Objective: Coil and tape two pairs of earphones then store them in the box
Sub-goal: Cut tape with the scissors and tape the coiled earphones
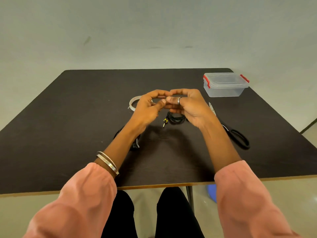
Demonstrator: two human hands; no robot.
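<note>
Both hands are raised together above the middle of the dark table (68, 117). My left hand (147, 107) and my right hand (187, 103) pinch a small pale piece between their fingertips; it looks like tape. A coiled black pair of earphones (175, 118) with a yellow-marked jack lies on the table under my right hand. A second black pair of earphones (135, 145) lies partly hidden under my left forearm. A roll of clear tape (133, 103) rests behind my left hand. The clear plastic box (224, 85) with red clips stands shut at the back right.
Black-handled scissors (238, 136) lie on the table to the right of my right forearm, blades pointing away. The table's front edge (154, 186) is close to my knees. A blue object (212, 191) sits on the floor under the table.
</note>
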